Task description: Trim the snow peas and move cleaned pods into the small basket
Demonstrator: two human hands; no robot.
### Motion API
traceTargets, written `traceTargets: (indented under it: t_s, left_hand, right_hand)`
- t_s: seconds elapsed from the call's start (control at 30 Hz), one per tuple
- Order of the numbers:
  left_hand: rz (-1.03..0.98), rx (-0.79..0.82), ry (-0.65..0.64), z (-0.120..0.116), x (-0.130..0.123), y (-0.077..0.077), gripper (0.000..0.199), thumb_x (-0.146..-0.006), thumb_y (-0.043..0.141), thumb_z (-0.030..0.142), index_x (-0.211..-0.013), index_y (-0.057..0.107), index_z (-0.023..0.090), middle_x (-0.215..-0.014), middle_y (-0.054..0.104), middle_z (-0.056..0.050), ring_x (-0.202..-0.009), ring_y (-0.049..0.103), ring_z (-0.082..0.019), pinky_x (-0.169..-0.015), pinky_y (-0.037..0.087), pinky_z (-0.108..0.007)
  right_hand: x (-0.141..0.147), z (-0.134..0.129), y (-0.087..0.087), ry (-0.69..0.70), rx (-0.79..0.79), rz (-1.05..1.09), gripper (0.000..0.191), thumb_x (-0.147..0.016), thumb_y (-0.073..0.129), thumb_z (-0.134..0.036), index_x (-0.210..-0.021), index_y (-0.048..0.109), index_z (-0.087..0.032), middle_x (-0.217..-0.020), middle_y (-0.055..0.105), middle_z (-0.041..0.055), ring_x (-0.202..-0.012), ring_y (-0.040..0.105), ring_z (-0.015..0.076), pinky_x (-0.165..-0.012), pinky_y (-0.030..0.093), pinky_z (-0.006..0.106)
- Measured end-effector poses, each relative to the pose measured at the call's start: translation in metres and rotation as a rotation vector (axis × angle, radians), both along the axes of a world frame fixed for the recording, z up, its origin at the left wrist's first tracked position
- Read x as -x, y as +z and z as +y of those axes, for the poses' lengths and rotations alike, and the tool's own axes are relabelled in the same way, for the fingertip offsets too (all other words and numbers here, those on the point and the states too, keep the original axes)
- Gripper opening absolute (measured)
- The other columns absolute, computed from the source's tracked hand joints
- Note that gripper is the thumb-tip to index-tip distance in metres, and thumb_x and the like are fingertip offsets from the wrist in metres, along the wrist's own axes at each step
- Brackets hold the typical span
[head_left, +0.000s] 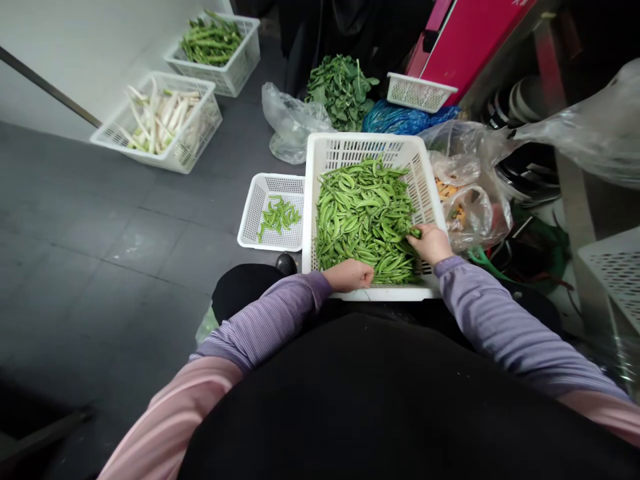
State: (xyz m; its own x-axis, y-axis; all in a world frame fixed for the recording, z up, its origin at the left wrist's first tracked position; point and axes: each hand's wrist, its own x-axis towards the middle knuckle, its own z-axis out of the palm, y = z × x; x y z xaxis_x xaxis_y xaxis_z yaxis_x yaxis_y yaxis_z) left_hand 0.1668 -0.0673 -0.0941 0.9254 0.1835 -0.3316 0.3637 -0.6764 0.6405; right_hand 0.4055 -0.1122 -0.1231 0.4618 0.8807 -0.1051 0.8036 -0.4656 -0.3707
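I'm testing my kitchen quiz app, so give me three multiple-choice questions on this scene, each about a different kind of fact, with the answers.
1. Where is the small white basket with a few green pods?
A. Left of the large white basket
B. On the leafy greens
C. Inside the blue bag

2. What colour is the striped sleeve?
A. Orange
B. Purple
C. Green

3. What is the right hand doing?
A. Holding a knife
B. Lying flat on the floor
C. Pinching a pod

1: A, it sits beside the large basket's left side.
2: B, purple stripes run along the forearm.
3: C, its fingers close on a pod.
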Motion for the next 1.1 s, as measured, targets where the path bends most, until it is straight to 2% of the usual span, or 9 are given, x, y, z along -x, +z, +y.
traceTargets:
  t_s: [0.17, 0.27, 0.33, 0.43, 0.63, 0.8, 0.9, 1.03, 1.1]
  left_hand:
    - [0.337, -0.217, 0.065, 0.008, 0.006, 0.001, 0.021, -0.072, 0.047, 0.003, -0.085, 0.062, 0.010, -0.085, 0.064, -0.010, -0.079, 0.059, -0.019, -0.066, 0.042, -0.025]
    - [0.200, -0.236, 0.211, 0.005, 0.004, 0.005, 0.019, -0.082, 0.043, 0.016, -0.089, 0.061, 0.012, -0.092, 0.064, -0.011, -0.084, 0.060, -0.020, -0.071, 0.044, -0.026]
    - [-0.001, -0.173, 0.253, 0.001, 0.000, 0.009, 0.023, -0.087, 0.038, 0.023, -0.092, 0.059, 0.013, -0.094, 0.064, -0.008, -0.085, 0.059, -0.017, -0.074, 0.045, -0.025]
    - [-0.182, -0.112, 0.177, -0.005, -0.004, 0.013, 0.024, -0.090, 0.035, 0.024, -0.096, 0.056, 0.014, -0.096, 0.063, -0.006, -0.089, 0.058, -0.014, -0.080, 0.043, -0.023]
    - [-0.153, -0.233, 0.054, -0.011, -0.001, 0.014, 0.026, -0.090, 0.032, 0.021, -0.090, 0.057, 0.011, -0.093, 0.063, -0.009, -0.085, 0.059, -0.017, -0.076, 0.044, -0.026]
    - [-0.185, -0.243, 0.014, -0.017, 0.000, 0.020, 0.021, -0.083, 0.041, 0.019, -0.078, 0.060, 0.012, -0.080, 0.064, -0.007, -0.074, 0.059, -0.016, -0.069, 0.044, -0.024]
    - [-0.145, -0.245, 0.143, -0.014, 0.001, 0.021, 0.023, -0.080, 0.042, 0.021, -0.075, 0.062, 0.014, -0.077, 0.065, -0.007, -0.072, 0.060, -0.016, -0.068, 0.044, -0.025]
    - [0.063, -0.306, 0.469, 0.003, 0.006, 0.015, 0.029, -0.081, 0.037, 0.023, -0.080, 0.065, 0.013, -0.079, 0.066, -0.010, -0.076, 0.061, -0.021, -0.069, 0.046, -0.029]
    - [0.158, -0.301, 0.491, 0.007, 0.008, 0.012, 0.030, -0.081, 0.037, 0.023, -0.081, 0.065, 0.013, -0.081, 0.065, -0.011, -0.078, 0.062, -0.022, -0.070, 0.046, -0.031]
  right_hand:
    - [0.012, -0.018, 0.029, -0.321, -0.093, 0.937, 0.018, -0.064, 0.063, -0.029, -0.074, 0.057, -0.015, -0.050, 0.050, -0.0019, -0.045, 0.045, 0.0107, -0.040, 0.035, 0.022]
    - [0.031, -0.029, 0.039, -0.335, -0.052, 1.257, 0.022, -0.060, 0.067, -0.028, -0.073, 0.056, -0.015, -0.046, 0.049, -0.0035, -0.040, 0.042, 0.0081, -0.036, 0.032, 0.019]
    - [0.046, -0.033, 0.042, -0.319, -0.044, 1.308, 0.024, -0.059, 0.069, -0.028, -0.074, 0.056, -0.015, -0.045, 0.049, -0.0042, -0.039, 0.042, 0.0073, -0.035, 0.032, 0.019]
    - [0.065, -0.034, 0.045, -0.279, -0.051, 1.314, 0.028, -0.057, 0.072, -0.030, -0.075, 0.056, -0.014, -0.043, 0.048, -0.0050, -0.038, 0.041, 0.0071, -0.035, 0.032, 0.019]
    - [0.086, -0.029, 0.049, -0.271, -0.092, 1.226, 0.031, -0.053, 0.075, -0.031, -0.071, 0.055, -0.014, -0.045, 0.049, -0.0055, -0.038, 0.042, 0.0062, -0.034, 0.033, 0.018]
    - [0.093, -0.029, 0.049, -0.211, 0.028, 1.224, 0.029, -0.053, 0.075, -0.030, -0.068, 0.056, -0.014, -0.045, 0.050, -0.0052, -0.036, 0.040, 0.0054, -0.034, 0.033, 0.018]
    - [0.094, -0.032, 0.051, -0.150, 0.098, 1.300, 0.027, -0.054, 0.074, -0.027, -0.069, 0.056, -0.014, -0.045, 0.050, -0.0055, -0.035, 0.039, 0.0048, -0.034, 0.032, 0.018]
    - [0.087, -0.038, 0.058, -0.119, 0.196, 1.410, 0.022, -0.057, 0.070, -0.024, -0.071, 0.056, -0.014, -0.055, 0.057, -0.0014, -0.036, 0.040, 0.0047, -0.033, 0.032, 0.019]
    - [0.082, -0.042, 0.060, -0.159, 0.236, 1.444, 0.020, -0.058, 0.069, -0.023, -0.071, 0.057, -0.014, -0.060, 0.059, 0.0008, -0.038, 0.041, 0.0049, -0.033, 0.032, 0.018]
